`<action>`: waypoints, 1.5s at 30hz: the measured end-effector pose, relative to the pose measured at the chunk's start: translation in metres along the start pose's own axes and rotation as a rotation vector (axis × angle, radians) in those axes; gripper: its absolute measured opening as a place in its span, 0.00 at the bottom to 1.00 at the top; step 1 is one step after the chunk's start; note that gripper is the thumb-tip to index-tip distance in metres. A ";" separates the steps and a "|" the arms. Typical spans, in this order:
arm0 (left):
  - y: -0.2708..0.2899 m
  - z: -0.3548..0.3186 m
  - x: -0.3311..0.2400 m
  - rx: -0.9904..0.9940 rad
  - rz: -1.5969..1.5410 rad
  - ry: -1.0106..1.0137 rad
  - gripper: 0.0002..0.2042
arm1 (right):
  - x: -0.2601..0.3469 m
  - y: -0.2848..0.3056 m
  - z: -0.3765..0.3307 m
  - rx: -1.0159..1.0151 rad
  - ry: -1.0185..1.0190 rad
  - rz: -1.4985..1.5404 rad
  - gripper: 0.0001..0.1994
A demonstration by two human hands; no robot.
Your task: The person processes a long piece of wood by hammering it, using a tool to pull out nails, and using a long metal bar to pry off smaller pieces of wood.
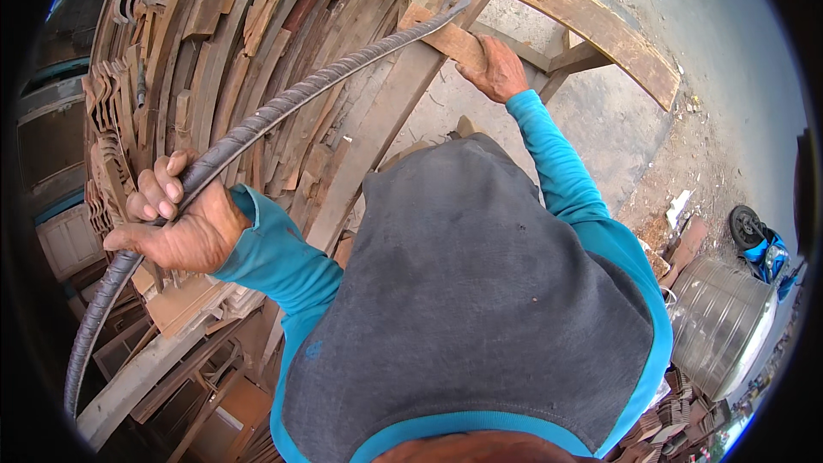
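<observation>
My left hand (190, 221) is closed round a long ribbed steel pry bar (296, 96), which runs up to the right across the view. The bar's flattened claw end lies over a short wooden block (444, 37). That block rests across a long wooden beam (396, 96). At the block's right end, my right hand (497, 70) grips it with the fingers partly hidden. Whether the claw touches the wood or hovers just above it, I cannot tell.
Stacks of old planks (214, 60) fill the left side. A curved plank (591, 30) on a wooden frame stands at the upper right. A metal drum (720, 321) and a blue motorcycle (767, 253) are at the far right, near stacked tiles (673, 416).
</observation>
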State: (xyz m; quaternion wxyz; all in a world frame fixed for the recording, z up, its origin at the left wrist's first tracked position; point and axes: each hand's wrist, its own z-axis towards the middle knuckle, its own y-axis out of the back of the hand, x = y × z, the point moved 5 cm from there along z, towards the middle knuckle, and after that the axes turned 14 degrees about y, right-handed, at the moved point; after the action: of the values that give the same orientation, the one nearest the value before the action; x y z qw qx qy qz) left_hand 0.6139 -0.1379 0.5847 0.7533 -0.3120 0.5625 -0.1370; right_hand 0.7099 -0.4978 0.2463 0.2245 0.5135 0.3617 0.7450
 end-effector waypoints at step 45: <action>0.107 -0.162 -0.218 0.318 0.172 -0.428 0.10 | 0.220 0.059 0.016 -0.183 0.344 -0.023 0.37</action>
State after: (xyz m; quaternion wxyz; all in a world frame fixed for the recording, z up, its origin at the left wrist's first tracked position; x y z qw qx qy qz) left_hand 0.3754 0.0144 0.6564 0.9033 -0.1627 0.3866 -0.0899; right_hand 0.6448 -0.3755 0.4280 0.2138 0.3517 0.3313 0.8490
